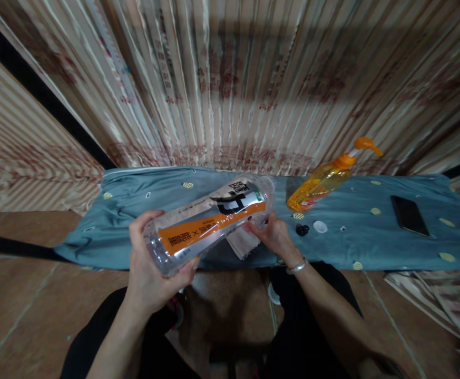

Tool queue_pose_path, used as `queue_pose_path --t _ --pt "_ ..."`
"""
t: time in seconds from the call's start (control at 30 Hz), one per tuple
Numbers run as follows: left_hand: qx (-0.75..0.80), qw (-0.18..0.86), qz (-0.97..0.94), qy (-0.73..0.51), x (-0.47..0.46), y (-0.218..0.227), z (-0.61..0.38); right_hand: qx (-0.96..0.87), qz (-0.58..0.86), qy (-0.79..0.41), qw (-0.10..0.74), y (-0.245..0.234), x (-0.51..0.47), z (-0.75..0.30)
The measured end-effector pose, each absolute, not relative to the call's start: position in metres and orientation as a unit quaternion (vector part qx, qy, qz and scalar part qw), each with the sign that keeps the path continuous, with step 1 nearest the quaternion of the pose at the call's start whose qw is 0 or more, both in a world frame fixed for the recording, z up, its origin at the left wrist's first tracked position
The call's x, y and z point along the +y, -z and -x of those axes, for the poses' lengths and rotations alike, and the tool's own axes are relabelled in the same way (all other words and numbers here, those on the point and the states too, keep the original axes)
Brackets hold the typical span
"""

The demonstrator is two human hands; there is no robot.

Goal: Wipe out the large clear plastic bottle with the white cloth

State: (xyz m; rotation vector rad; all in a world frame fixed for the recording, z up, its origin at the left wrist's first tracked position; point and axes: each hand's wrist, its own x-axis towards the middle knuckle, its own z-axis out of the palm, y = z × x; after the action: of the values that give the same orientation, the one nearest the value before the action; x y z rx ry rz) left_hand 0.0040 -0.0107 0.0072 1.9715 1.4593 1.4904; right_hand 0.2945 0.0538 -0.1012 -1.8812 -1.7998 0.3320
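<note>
A large clear plastic bottle with an orange, grey and black label lies tilted in the air above the cloth-covered bench. My left hand is wrapped round its base end at the lower left. Near its neck end at the upper right, my right hand has its fingers closed against the bottle's side. Under the bottle, a pale cloth with a jagged edge lies partly hidden. Right of my right hand are a small black piece and a white round cap.
An orange pump bottle with yellow liquid stands on the bench to the right. Farther right lies a black phone. The blue-green patterned cloth covers the narrow bench. Behind it hangs a striped curtain, with tiled floor below.
</note>
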Motion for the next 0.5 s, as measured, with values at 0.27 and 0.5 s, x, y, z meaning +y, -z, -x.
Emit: queue_pose_path --t 0.27,0.5 --pt "0.484 0.112 -0.693 -0.523 -0.0086 -0.0046 -0.003 -0.661 0.694 -0.114 0.262 0.1039 0.0539 -0.2945" --pt "0.48 0.111 -0.698 -0.519 -0.0085 -0.0053 -0.0024 -0.663 0.693 -0.106 0.261 0.105 0.0541 -0.2947"
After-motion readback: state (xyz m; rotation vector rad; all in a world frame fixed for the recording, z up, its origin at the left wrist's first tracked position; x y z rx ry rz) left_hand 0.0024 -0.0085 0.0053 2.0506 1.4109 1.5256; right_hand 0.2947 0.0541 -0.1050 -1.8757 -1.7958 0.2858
